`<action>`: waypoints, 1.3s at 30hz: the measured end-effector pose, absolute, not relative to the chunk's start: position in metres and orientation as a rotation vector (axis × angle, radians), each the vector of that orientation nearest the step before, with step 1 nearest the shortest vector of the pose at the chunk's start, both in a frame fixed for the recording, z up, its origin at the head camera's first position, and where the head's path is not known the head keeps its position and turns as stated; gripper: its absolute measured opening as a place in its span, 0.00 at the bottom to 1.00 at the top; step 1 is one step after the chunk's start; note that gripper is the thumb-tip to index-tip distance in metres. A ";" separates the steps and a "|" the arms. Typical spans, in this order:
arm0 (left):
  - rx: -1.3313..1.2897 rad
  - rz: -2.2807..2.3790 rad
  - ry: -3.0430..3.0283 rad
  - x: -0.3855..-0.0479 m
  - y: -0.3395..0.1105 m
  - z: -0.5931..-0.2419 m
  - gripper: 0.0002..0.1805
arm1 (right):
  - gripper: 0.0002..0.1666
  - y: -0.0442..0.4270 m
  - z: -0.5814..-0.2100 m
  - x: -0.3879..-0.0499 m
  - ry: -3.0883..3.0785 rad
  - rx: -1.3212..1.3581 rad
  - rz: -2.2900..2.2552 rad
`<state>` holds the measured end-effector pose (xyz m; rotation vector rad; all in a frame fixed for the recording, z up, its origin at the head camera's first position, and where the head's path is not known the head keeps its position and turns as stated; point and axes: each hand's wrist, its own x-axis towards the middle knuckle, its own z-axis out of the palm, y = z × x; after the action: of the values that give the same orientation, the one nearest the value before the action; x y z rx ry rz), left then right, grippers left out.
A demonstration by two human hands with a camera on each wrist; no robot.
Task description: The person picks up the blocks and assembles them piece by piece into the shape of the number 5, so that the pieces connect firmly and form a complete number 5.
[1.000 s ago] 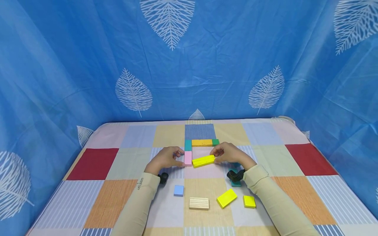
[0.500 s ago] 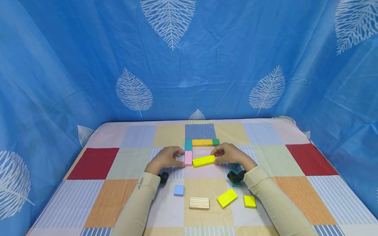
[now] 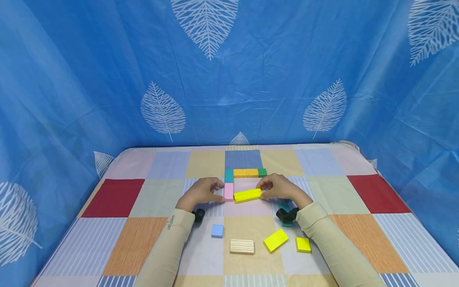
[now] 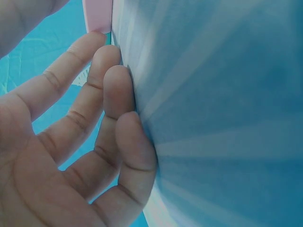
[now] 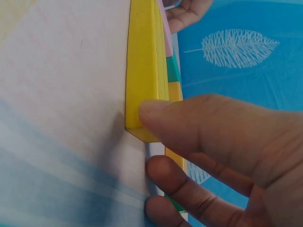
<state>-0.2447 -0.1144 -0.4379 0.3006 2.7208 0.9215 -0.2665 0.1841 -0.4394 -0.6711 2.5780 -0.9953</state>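
Currently: long yellow block, lying slightly askew by pink block, pinched at R end by R hand. L hand loosely spread, touching pink. Apparent outline approx. half done: L & far sides laid w/ pink, teal block, orange block, green block; near side unaligned, R side seemingly open. Loose, prob. unused: blue square, ridged wood block, broad yellow block, etc. Below, patchwork cloth; around, blue leaf-print curtain.

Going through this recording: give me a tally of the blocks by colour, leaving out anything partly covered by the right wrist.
Yellow: 3 (long bar, rectangle, square)
Orange bar: 1
Teal block: 1
Green block: 1
Pink block: 1
Blue block: 1
Plain wood block: 1
Total: 9
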 end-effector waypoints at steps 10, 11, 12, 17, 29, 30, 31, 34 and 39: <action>0.301 0.909 2.700 -0.245 -0.116 -0.437 0.28 | 0.17 0.190 -0.439 -0.263 2.545 -0.742 -1.048; 0.302 0.915 2.694 -0.245 -0.117 -0.437 0.28 | 0.17 0.191 -0.439 -0.263 2.534 -0.764 -1.065; 0.299 0.928 2.684 -0.244 -0.119 -0.438 0.29 | 0.18 0.193 -0.439 -0.262 2.522 -0.780 -1.083; 0.313 0.993 2.647 -0.242 -0.126 -0.437 0.27 | 0.18 0.202 -0.439 -0.259 2.487 -0.806 -1.184; 0.480 1.004 2.637 -0.228 -0.141 -0.433 0.18 | 0.15 0.227 -0.439 -0.244 2.537 -0.604 -1.456; 0.507 1.010 2.630 -0.226 -0.143 -0.434 0.18 | 0.15 0.230 -0.439 -0.243 2.546 -0.593 -1.467; 0.535 1.018 2.620 -0.224 -0.144 -0.434 0.18 | 0.15 0.233 -0.440 -0.243 2.561 -0.586 -1.468; 0.647 1.036 2.577 -0.218 -0.148 -0.436 0.19 | 0.14 0.243 -0.442 -0.241 2.619 -0.578 -1.434; 0.801 1.056 2.464 -0.207 -0.152 -0.438 0.21 | 0.15 0.260 -0.443 -0.239 2.622 -0.513 -1.381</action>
<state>-0.2065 -0.1520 -0.4378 0.8005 2.4636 1.0564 -0.2387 0.2598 -0.4427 -0.5127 2.6218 -1.3810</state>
